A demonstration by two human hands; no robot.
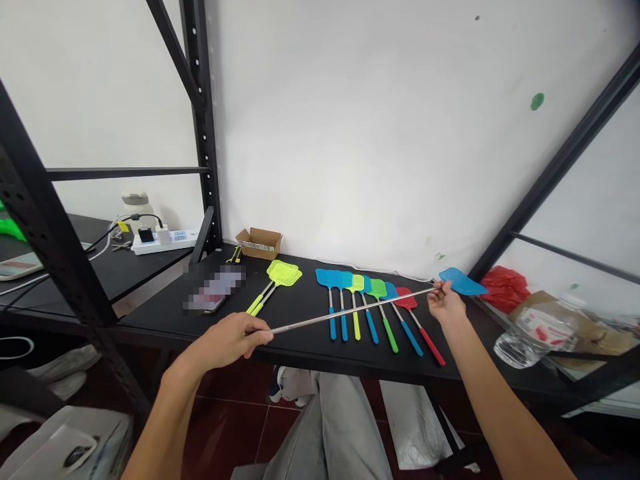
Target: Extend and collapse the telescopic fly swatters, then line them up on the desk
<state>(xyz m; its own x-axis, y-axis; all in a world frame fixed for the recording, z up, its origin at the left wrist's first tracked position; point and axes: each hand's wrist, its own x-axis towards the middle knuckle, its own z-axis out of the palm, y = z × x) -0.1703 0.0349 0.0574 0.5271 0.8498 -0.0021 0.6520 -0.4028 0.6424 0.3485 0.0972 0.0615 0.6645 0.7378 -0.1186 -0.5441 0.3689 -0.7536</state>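
Note:
A fly swatter with a blue head (463,281) and a long, thin metal rod is stretched out between my two hands, above the front of the black shelf. My left hand (231,340) is closed around its lower end, hiding the handle. At the other end, my right hand (447,302) pinches the rod just below the blue head. Beneath the rod, several short swatters lie in a row, with blue, yellow, green heads and a red head (406,298) at the right. Left of them are overlapping yellow-green swatters (283,273).
On the shelf (165,320) at left lies a phone (217,290), with a small cardboard box (259,243) behind it. A plastic bottle (537,333) and a red bag (505,289) sit at right. A power strip (167,241) rests on the adjoining shelf. Black posts (203,133) frame the space.

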